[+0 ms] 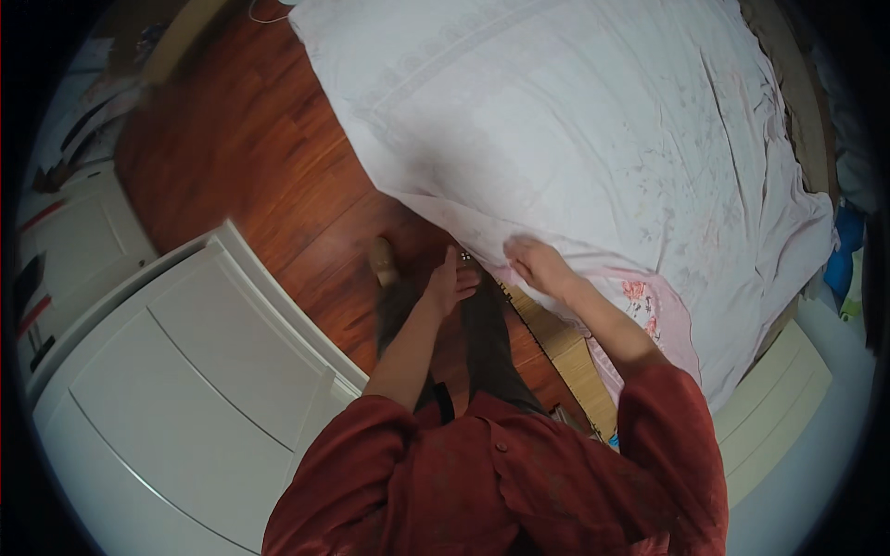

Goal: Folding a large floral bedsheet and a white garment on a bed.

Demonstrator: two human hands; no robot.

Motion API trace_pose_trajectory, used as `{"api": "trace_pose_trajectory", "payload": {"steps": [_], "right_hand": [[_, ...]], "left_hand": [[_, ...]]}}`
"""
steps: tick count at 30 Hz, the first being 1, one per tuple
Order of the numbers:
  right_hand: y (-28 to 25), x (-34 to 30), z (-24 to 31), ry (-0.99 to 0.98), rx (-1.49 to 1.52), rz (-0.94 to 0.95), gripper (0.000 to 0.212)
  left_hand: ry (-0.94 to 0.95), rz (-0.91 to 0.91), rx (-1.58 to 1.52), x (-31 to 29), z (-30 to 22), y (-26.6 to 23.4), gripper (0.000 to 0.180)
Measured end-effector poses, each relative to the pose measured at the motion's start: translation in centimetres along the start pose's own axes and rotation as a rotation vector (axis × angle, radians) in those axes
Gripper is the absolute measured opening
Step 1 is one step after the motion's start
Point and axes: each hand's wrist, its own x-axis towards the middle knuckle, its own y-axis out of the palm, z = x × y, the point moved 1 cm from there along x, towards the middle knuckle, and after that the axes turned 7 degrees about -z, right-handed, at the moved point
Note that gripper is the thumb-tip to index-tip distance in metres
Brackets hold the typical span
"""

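Observation:
A pale bed sheet [519, 120] with a faint floral print and pink edging is spread over the bed. My right hand [542, 269] is at its near edge, fingers curled around the fabric, and folds run off to the right from there. Beside my right forearm, a pink corner [649, 306] with red flowers is turned up. My left hand [454, 283] hovers just left of the sheet's edge, fingers stretched out and holding nothing. Whether it brushes the cloth is hard to see.
Reddish wooden floor [278, 176] runs along the bed's left side, with my slippered foot [381, 259] on it. A white panelled cabinet [195, 371] stands at the lower left. The bed's light wooden side [561, 347] shows under the sheet. Blue fabric [845, 250] hangs at the far right.

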Motion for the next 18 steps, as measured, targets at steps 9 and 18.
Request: {"api": "trace_pose_trajectory", "payload": {"steps": [9, 18], "right_hand": [[-11.3, -1.5, 11.8, 0.37, 0.66, -0.041, 0.008], [-14.0, -4.7, 14.5, 0.716, 0.689, -0.286, 0.004]], "left_hand": [[0.163, 0.218, -0.658, -1.3, -10.2, 0.9, 0.045], [0.416, 0.312, -0.759, -5.2, -26.1, -2.6, 0.039]]}}
